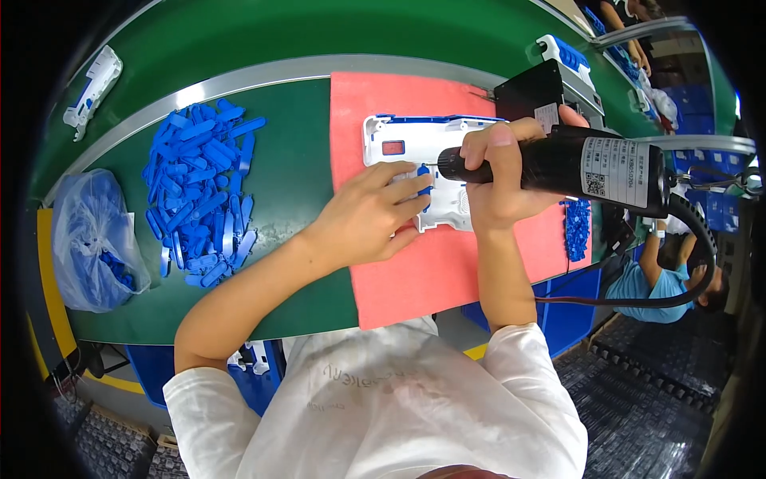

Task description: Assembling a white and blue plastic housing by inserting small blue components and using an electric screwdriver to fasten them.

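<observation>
A white plastic housing [407, 136] with blue trim lies on a pink mat [367, 279] in front of me. The fingertips of my left hand [377, 209] press on a small blue plastic piece [424, 191] set in the housing, with the thumb by its lower edge. My right hand [503, 172] is wrapped round a black electric screwdriver [558, 164], held almost level. Its tip points left, at the top of the blue piece. My fingers and the tool cover the housing's right part.
Left of the mat lies a heap of blue plastic strips [203, 188], beside a clear bag [88, 247] of blue parts. Small blue parts [577, 227] lie at the mat's right. A black box [531, 96] stands behind, and the tool's cable [706, 239] loops on the right. Another person [662, 279] works farther right.
</observation>
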The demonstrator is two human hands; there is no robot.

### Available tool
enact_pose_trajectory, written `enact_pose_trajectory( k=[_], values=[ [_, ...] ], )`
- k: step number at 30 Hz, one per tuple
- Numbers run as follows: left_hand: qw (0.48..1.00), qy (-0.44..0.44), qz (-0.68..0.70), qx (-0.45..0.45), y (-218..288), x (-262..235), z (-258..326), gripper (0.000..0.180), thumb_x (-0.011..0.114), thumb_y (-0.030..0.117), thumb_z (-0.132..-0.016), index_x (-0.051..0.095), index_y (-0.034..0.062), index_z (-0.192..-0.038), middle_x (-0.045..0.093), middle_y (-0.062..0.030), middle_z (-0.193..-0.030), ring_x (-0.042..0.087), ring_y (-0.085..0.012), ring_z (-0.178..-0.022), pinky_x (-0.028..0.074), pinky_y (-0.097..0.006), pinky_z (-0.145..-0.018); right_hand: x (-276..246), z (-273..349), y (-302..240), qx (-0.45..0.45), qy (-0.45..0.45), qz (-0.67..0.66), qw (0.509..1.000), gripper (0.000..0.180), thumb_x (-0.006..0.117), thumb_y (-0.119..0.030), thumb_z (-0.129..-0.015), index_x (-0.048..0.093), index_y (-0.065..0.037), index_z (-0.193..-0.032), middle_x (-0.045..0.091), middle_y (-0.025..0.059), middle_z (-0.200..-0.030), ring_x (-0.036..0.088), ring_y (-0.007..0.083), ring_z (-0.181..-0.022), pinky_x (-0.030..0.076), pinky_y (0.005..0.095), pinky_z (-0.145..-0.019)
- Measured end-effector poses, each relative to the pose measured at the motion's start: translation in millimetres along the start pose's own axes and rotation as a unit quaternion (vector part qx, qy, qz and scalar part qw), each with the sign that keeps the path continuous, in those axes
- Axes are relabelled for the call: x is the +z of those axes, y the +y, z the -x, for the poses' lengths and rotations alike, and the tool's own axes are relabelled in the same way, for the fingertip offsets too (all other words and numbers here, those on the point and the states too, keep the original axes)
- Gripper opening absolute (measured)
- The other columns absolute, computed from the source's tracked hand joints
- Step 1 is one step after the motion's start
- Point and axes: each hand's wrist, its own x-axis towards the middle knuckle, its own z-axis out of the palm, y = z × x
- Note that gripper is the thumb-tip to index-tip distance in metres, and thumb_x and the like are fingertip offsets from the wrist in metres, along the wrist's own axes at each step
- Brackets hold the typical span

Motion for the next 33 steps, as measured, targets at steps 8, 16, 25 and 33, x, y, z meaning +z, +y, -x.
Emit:
enact_pose_trajectory(
  k=[8,16,25,33],
  values=[
    [1.0,0.0,0.001,-0.001,0.1,-0.4,-0.1,0.036,0.074,0.017,-0.069,0.069,0.003,-0.101,0.061,-0.0074,-0.121,0.054,-0.0296,-0.115,0.051,-0.04,-0.092,-1.1,2.0,8.6,-0.009,-0.032,0.019,0.999,0.056,0.053,0.01,-0.081,0.027,-0.003,-0.129,0.053,0.0086,-0.063,0.048,0.0147,-0.044,0.048,0.0322,-0.046],
    [1.0,-0.005,-0.002,-0.001,-1.0,0.6,0.3,0.034,0.072,0.02,-0.07,0.069,0.0006,-0.098,0.062,-0.0086,-0.119,0.053,-0.0292,-0.113,0.048,-0.039,-0.094,11.2,-2.8,13.3,0.014,-0.029,-0.026,0.999,0.037,0.066,0.014,-0.073,0.047,0.009,-0.104,0.058,0.0032,-0.066,0.053,0.0065,-0.053,0.042,0.0191,-0.052],
    [1.0,-0.003,0.005,-0.003,1.4,-0.4,-3.4,0.035,0.072,0.018,-0.068,0.069,0.0007,-0.098,0.061,-0.0084,-0.12,0.053,-0.03,-0.113,0.048,-0.04,-0.095,4.3,-3.2,20.8,-0.046,-0.104,0.075,0.991,0.048,0.057,0.016,-0.076,0.034,0.002,-0.116,0.056,0.0078,-0.063,0.05,0.0116,-0.046,0.045,0.0259,-0.047],
    [1.0,0.004,0.005,0.013,-2.0,-0.4,0.2,0.038,0.074,0.019,-0.069,0.068,0.0035,-0.103,0.06,-0.0102,-0.122,0.053,-0.0312,-0.116,0.046,-0.041,-0.096,-50.4,-29.8,-40.1,-0.148,0.149,-0.001,0.978,0.011,0.054,-0.006,-0.089,0.054,0.003,-0.095,0.051,0.0084,-0.055,0.051,0.0177,-0.045,0.049,0.0327,-0.048]
  ],
)
